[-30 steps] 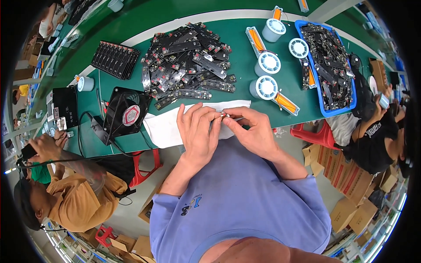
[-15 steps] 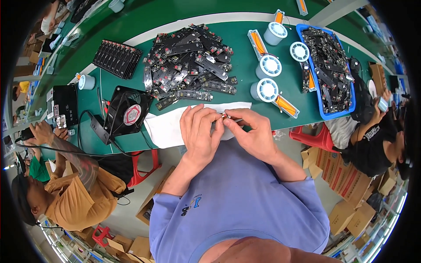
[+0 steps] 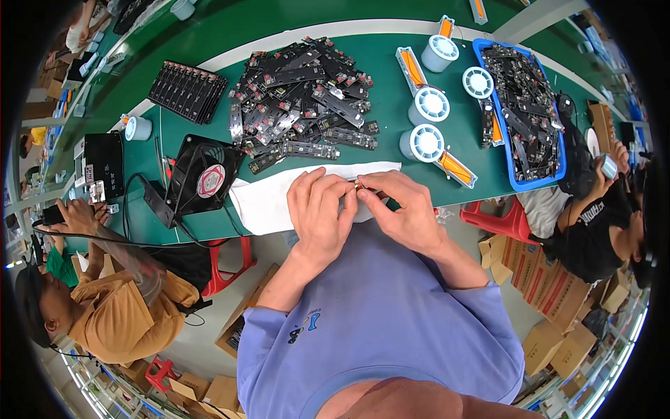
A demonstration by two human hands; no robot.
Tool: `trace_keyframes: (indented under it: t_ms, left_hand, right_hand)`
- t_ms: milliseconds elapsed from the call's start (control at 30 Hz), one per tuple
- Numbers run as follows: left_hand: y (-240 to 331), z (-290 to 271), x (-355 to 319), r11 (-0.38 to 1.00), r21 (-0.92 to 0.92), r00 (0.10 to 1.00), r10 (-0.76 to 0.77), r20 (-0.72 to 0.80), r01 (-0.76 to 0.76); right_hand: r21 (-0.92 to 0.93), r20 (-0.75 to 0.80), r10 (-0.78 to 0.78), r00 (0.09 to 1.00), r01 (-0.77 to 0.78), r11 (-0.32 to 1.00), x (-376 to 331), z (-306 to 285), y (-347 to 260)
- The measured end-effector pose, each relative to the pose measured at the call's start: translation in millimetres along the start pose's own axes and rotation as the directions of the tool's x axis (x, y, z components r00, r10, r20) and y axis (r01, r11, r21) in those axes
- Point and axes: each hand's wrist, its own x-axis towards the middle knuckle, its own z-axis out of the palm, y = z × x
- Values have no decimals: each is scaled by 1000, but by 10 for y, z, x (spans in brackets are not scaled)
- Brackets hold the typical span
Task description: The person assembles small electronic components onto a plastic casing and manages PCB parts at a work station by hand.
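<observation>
My left hand and my right hand meet above a white cloth at the table's near edge. Thumb and fingers of each are pinched together around one small part, with a bit of red and metal showing between the fingertips. The fingers cover most of it, so its kind cannot be made out. Just beyond the cloth lies a heap of black circuit boards with red and silver parts. A black fan stands left of the cloth.
Stacked boards lie at the far left. Light-blue round units with orange-centred strips stand right of the heap. A blue basket holds many more boards. Co-workers sit at left and right; a power cable runs leftward.
My hands keep almost the same place, with only a slight shift of the fingertips around the small part. The left co-worker's hands and head have moved a little.
</observation>
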Motion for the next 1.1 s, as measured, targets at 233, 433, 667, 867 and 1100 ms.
trace_keyframes:
  t_ms: [233,433,667,867,1100]
  left_hand:
    - [1,27,-11,998,52,999,44,-25,-43]
    - [-9,13,17,1000,-2,1000,10,-9,-10]
    - [-12,-13,9,999,-50,1000,18,3,-18]
    - [-34,19,7,998,-41,999,41,-31,-42]
    - [-36,24,28,996,-56,996,67,-60,-70]
  right_hand:
    - [-127,56,-165,985,170,977,43,-29,-11]
    - [-216,31,-241,970,242,946,78,13,8]
    - [-307,-10,-287,958,270,913,63,59,50]
    - [-263,-12,-331,944,316,911,112,39,139]
    - [-183,22,-366,930,363,913,168,16,208]
